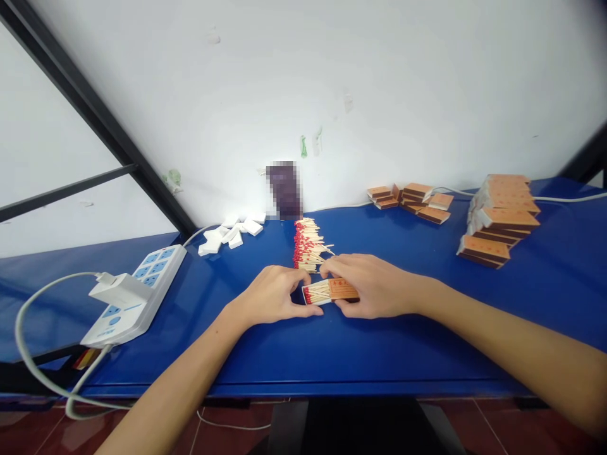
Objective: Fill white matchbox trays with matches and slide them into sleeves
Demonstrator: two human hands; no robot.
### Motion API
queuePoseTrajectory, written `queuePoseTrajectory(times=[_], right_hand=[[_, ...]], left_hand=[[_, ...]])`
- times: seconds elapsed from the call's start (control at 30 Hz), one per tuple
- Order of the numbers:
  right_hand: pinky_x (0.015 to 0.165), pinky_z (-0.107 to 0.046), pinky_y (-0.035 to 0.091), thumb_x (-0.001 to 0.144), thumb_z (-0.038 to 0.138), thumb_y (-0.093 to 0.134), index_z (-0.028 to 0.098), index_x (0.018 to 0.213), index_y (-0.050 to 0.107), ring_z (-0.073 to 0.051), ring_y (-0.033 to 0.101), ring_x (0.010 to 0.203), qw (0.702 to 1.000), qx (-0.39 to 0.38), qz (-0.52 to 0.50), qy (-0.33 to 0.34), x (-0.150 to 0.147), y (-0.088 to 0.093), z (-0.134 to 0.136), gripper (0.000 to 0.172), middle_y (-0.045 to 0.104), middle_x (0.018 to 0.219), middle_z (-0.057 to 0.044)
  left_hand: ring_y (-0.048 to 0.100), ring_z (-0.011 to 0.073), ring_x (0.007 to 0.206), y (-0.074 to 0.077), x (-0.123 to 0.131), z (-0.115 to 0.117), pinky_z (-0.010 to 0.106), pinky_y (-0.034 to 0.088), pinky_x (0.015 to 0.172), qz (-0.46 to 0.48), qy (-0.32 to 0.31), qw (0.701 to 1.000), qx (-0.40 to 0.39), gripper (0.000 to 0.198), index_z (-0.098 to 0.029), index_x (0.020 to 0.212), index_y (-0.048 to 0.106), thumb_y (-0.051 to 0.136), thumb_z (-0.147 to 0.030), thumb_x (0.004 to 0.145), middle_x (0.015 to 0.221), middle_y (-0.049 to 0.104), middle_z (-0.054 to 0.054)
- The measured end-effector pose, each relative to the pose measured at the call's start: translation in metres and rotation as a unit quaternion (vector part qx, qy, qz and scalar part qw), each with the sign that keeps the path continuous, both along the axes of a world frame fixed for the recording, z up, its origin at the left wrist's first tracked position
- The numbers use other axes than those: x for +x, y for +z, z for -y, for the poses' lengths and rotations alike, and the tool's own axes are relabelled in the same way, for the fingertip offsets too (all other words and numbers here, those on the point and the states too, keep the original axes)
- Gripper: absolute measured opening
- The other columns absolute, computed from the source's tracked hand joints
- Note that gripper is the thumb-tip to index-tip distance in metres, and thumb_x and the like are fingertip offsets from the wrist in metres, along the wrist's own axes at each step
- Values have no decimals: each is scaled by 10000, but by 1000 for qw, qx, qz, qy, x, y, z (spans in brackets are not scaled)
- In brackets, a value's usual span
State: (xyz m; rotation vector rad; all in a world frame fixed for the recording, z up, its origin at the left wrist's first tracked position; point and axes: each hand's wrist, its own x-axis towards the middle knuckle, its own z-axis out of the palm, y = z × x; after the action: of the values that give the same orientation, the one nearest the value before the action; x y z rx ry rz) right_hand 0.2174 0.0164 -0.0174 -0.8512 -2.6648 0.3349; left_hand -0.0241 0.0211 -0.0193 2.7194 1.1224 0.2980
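Observation:
A matchbox (332, 291) lies on the blue table (427, 328), its tray half slid out of the orange sleeve and filled with red-tipped matches. My left hand (272, 294) pinches the tray end with thumb and fingers. My right hand (374, 285) is closed round the sleeve end. Just behind the hands lies a pile of loose red-tipped matches (307, 245).
A white power strip (137, 294) with a plugged adapter and cable lies at the left. Small white empty trays (231, 234) sit near the wall. Orange matchboxes lie in a low heap (412, 202) and a taller stack (500, 218) at the right. A blurred dark object (284, 189) leans on the wall.

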Motion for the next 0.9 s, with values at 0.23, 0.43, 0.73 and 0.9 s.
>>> queuePoseTrajectory(times=[0.23, 0.43, 0.73, 0.9], right_hand=[[734, -314, 407, 783, 268, 607, 205, 1057, 523, -189, 565, 802, 1000, -6, -9, 8, 3, 0, -4, 293, 631, 981, -44], [738, -307, 408, 757, 224, 616, 207, 1069, 545, -190, 562, 812, 999, 17, -28, 25, 3, -2, -5, 321, 625, 961, -43], [787, -336, 450, 831, 302, 627, 187, 1100, 574, -204, 593, 870, 998, 38, -51, 27, -5, -8, -5, 297, 644, 1020, -72], [794, -339, 464, 857, 307, 626, 188, 1152, 564, -211, 598, 901, 997, 41, -59, 24, -6, -11, -5, 324, 641, 1043, -81]], left_hand=[[455, 113, 556, 2, 0, 0, 247, 308, 562, 19, -10, 1000, -18, 550, -164, 884, 636, 614, -703, 777, 632, 541, -27], [450, 94, 514, -2, -3, -1, 240, 329, 561, 50, -2, 997, -59, 478, -172, 940, 621, 667, -624, 788, 582, 519, -62], [439, 78, 542, -5, 5, 1, 213, 347, 553, 150, 5, 982, -116, 426, -167, 936, 651, 717, -557, 777, 645, 556, -50], [433, 90, 572, -1, 8, 5, 223, 361, 562, 172, -10, 974, -148, 379, -142, 917, 646, 562, -512, 913, 674, 549, -19]])
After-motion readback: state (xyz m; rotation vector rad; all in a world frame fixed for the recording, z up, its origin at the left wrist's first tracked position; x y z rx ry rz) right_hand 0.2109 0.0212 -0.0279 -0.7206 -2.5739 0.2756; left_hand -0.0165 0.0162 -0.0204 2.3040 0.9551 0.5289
